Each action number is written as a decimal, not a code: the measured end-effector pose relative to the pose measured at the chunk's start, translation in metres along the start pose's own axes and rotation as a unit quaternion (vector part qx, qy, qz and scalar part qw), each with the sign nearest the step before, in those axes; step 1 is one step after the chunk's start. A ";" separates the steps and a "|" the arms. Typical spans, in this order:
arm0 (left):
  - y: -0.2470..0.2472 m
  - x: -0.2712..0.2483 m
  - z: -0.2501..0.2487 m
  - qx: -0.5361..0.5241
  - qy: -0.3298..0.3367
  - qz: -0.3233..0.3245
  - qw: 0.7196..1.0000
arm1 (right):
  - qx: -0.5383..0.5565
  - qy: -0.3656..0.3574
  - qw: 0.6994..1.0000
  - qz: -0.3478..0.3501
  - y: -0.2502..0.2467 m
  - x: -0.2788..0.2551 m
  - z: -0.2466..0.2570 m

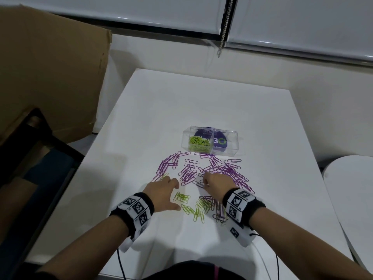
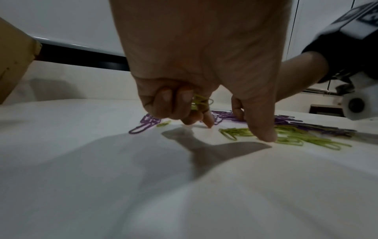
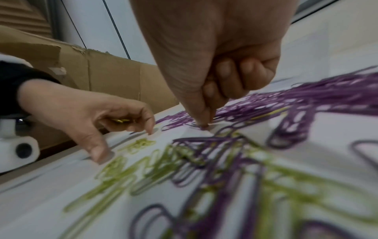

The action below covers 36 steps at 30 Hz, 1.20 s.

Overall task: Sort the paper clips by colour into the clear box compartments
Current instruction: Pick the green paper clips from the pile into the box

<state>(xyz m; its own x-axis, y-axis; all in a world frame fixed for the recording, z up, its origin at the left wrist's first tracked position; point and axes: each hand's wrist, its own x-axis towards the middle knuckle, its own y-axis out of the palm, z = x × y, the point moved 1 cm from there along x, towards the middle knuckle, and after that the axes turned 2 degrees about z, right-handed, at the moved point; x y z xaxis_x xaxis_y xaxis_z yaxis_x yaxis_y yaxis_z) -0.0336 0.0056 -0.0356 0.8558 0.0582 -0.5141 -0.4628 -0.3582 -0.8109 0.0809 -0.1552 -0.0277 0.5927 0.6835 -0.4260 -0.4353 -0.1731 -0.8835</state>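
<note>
A clear box [image 1: 232,138] stands at mid-table, with green clips [image 1: 198,142] in its left compartment; the right compartment holds no clips that I can see. Purple paper clips [image 1: 228,170] lie spread in front of it, and loose green paper clips [image 1: 186,201] lie between my hands. My left hand [image 1: 167,188] holds a small bunch of green clips [image 2: 199,101] in its curled fingers, with thumb and forefinger touching the table. My right hand [image 1: 214,183] pinches a purple clip [image 3: 204,127] on the table, its other fingers curled.
The white table [image 1: 181,98] has a large cardboard box [image 1: 50,67] beside its left edge. A white rounded object [image 1: 351,188] stands off the right edge. A blind's bead cord [image 1: 223,33] hangs over the far wall.
</note>
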 end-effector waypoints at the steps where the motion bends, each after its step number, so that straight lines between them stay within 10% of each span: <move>1: 0.002 0.000 0.000 -0.006 0.002 0.002 1.000 | 0.004 0.002 1.000 -0.009 -0.002 -0.002 -0.005; 36: 0.000 0.011 -0.001 -0.143 0.026 -0.022 0.989 | -0.016 -0.033 0.999 0.022 0.028 -0.034 -0.002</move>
<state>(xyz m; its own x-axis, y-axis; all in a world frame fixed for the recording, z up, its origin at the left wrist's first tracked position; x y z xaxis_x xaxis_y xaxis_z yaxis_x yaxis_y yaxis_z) -0.0239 0.0054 -0.0409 0.8879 0.0351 -0.4587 -0.3462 -0.6057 -0.7165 0.0500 -0.1852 -0.0387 0.5271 0.7203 -0.4509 -0.4368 -0.2255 -0.8708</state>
